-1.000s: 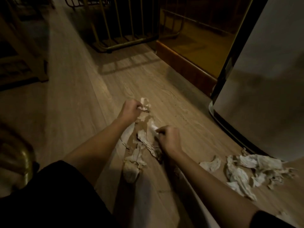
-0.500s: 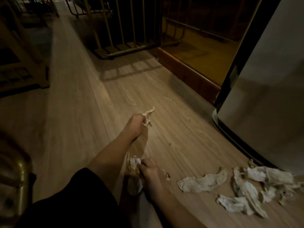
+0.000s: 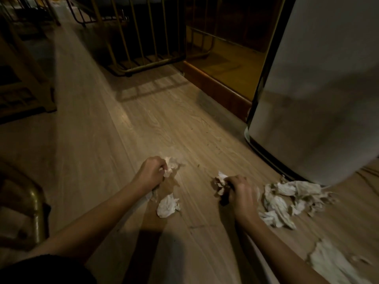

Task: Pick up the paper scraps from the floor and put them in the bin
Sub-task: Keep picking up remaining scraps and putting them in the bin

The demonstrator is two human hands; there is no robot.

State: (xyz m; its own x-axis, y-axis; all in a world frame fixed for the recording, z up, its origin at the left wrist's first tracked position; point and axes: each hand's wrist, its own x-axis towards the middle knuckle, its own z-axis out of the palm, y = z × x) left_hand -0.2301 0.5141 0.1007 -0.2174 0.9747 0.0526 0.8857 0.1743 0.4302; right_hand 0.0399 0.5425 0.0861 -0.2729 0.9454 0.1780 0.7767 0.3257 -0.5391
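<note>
Well ahead of the hand, a yellow metal rack [image 3: 141,37] is standing on the wood-grain floor [image 3: 114,140], throwing a barred shadow toward it. A reddish-brown wooden step [image 3: 217,89] is running beside that. Far to the left, a brass-coloured curved tube [image 3: 35,206] is catching the dim light.

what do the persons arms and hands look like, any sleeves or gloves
Both hands, left hand and right hand, are bare with no gloves, rings or watch visible. Forearms are uncovered. A dark, apparently black sleeve covers the left upper arm; the right arm shows none in frame.
</note>
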